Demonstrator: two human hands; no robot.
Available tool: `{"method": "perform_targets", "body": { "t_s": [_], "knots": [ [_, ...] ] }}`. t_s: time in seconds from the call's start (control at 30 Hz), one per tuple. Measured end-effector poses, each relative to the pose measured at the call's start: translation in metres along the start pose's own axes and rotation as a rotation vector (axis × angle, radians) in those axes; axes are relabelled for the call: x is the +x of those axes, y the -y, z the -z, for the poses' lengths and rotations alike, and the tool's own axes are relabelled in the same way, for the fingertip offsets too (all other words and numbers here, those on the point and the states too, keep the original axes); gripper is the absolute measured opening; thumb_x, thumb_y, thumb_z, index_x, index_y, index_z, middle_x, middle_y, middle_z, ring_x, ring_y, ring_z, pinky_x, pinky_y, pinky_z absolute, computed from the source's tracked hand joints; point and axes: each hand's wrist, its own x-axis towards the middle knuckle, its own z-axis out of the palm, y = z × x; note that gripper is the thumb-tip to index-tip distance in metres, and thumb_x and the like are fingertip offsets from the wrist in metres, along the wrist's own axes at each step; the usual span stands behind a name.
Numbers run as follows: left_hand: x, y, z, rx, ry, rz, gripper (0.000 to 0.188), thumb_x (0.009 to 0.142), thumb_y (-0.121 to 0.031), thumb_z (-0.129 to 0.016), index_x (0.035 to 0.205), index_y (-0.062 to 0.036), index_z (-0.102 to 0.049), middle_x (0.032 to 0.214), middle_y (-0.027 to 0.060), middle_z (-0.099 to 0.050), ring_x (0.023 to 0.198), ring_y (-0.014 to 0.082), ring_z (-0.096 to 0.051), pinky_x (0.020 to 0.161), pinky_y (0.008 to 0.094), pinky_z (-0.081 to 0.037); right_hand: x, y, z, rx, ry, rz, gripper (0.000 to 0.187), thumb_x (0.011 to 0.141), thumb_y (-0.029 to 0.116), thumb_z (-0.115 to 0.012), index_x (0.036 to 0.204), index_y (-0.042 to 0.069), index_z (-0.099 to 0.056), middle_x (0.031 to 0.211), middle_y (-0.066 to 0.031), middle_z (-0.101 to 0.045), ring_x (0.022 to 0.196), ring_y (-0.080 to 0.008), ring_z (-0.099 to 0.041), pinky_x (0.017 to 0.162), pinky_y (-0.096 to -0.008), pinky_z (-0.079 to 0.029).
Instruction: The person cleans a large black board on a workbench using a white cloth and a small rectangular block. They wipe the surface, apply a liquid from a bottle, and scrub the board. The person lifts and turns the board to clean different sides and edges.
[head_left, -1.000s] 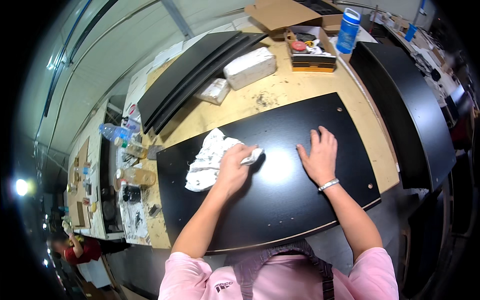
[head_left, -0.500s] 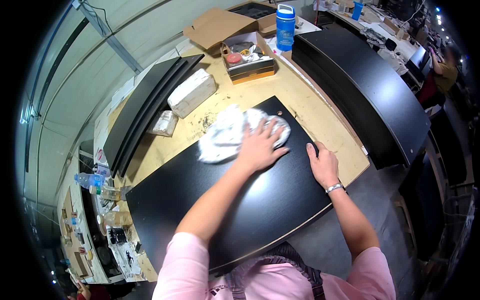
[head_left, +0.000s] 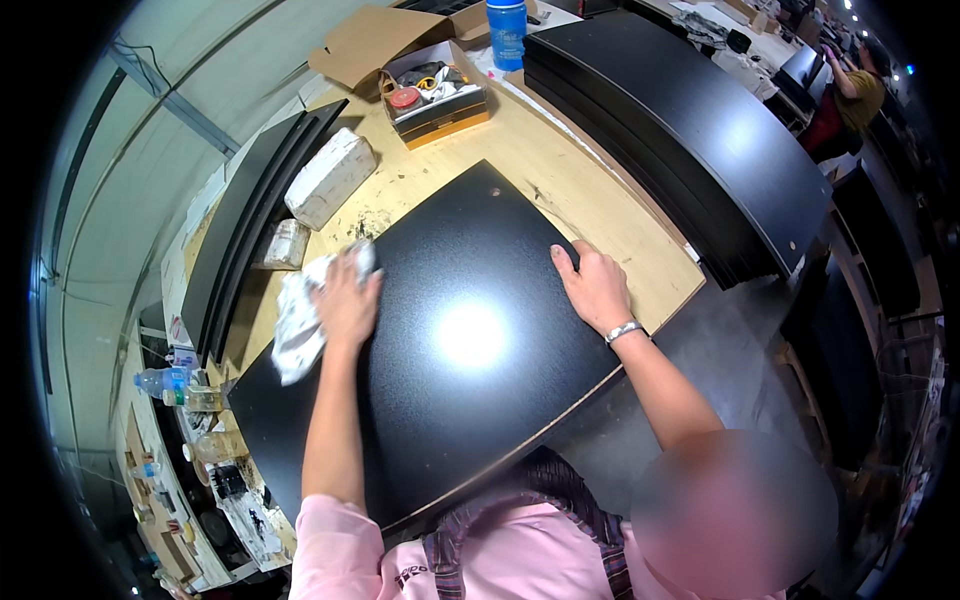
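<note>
A black board [head_left: 420, 420] with a curved outline lies flat across the workbench in front of me, a bright reflection at its middle. My left hand [head_left: 347, 308] presses a crumpled white cloth [head_left: 298, 318] against the board's far left edge, and part of the cloth hangs past that edge. At the board's right edge, my right hand [head_left: 597, 288] has its thumb on top and its other fingers over the side, partly hidden. A small hole shows near the board's far corner.
Curved black boards stand on edge at left [head_left: 250, 220], beside white wrapped blocks [head_left: 332, 178]. A stack of black boards [head_left: 680, 130] stands at right. Behind are an open carton of supplies [head_left: 437, 100] and a blue bottle [head_left: 507, 38]. Plastic bottles [head_left: 165, 382] line the left side.
My left hand has swept the cloth leftward over the board, from near its far corner to its left edge. My right hand stays on the right edge. The whole view has shifted somewhat.
</note>
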Motion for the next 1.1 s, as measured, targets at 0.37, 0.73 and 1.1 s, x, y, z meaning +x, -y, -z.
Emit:
{"method": "perform_targets", "body": {
  "t_s": [0.37,0.73,1.1],
  "knots": [
    [-0.043,0.098,-0.021,-0.033,-0.291,-0.009,0.048,0.091,-0.034,-0.061,0.136,-0.0168,-0.055,0.138,0.0050,-0.055,0.131,0.0260,-0.046,0.107,0.0529,-0.029,-0.176,0.049,-0.023,-0.006,0.506,1.004,0.093,0.065,0.040,-0.084,0.140,0.001,-0.044,0.151,-0.0230,-0.035,0.141,-0.0386,-0.033,0.115,-0.0536,-0.028],
    [-0.096,0.071,-0.021,-0.084,-0.374,-0.230,0.055,0.084,-0.037,-0.066,0.132,-0.0098,-0.058,0.140,0.0121,-0.052,0.128,0.0331,-0.046,0.106,0.0532,-0.030,-0.245,0.041,-0.066,-0.220,0.023,1.070,0.041,0.085,0.023,-0.056,0.123,0.011,-0.062,0.141,-0.0169,-0.052,0.126,-0.0334,-0.054,0.102,-0.0504,-0.045],
    [-0.376,0.106,0.035,-0.427,-0.058,-0.577,0.057,0.058,-0.006,-0.063,0.114,-0.0153,-0.068,0.131,0.0023,-0.062,0.116,0.0234,-0.058,0.103,0.0502,-0.040,-0.257,0.052,-0.071,-0.347,0.010,1.010,0.052,0.078,0.011,-0.063,0.129,0.012,-0.060,0.142,-0.0151,-0.052,0.126,-0.0347,-0.053,0.103,-0.0533,-0.042]
  ]
}}
